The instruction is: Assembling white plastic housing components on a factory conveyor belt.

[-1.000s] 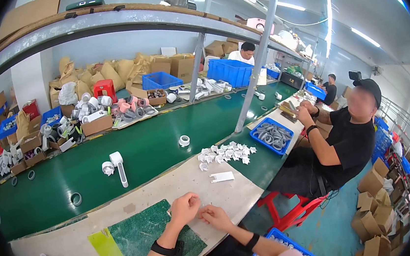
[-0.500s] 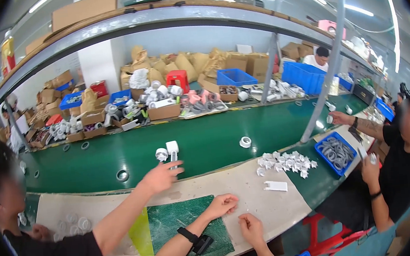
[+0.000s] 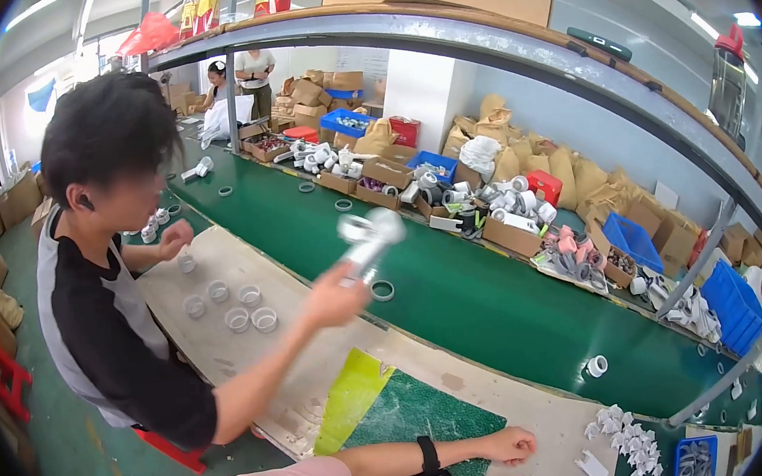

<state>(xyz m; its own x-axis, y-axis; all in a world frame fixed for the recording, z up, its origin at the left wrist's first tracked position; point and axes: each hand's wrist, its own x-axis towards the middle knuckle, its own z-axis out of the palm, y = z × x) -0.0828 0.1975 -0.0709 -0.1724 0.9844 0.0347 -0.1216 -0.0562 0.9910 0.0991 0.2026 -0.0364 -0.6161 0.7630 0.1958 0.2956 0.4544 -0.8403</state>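
Five clear round plastic rings point(image 3: 250, 296) lie on the table point(image 3: 469, 393); one yellow-green plastic sheet point(image 3: 351, 399), one dark green cutting mat point(image 3: 416, 414).

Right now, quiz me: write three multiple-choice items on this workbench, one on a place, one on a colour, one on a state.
1. Where does the wearer's left hand rest?
A. on the green conveyor belt
B. on the pale tabletop beside the dark green textured mat
C. inside a blue plastic crate

2. What colour is the wrist strap on that arm?
A. black
B. red
C. white

3. How is the white plastic fitting at the co-worker's hand?
A. lying on the belt
B. packed in a cardboard box
C. held up off the table, motion-blurred

Answers:
1 B: the hand lies on the pale surface just past the mat's edge.
2 A: a dark band circles the wrist.
3 C: the co-worker's hand holds it above the table.
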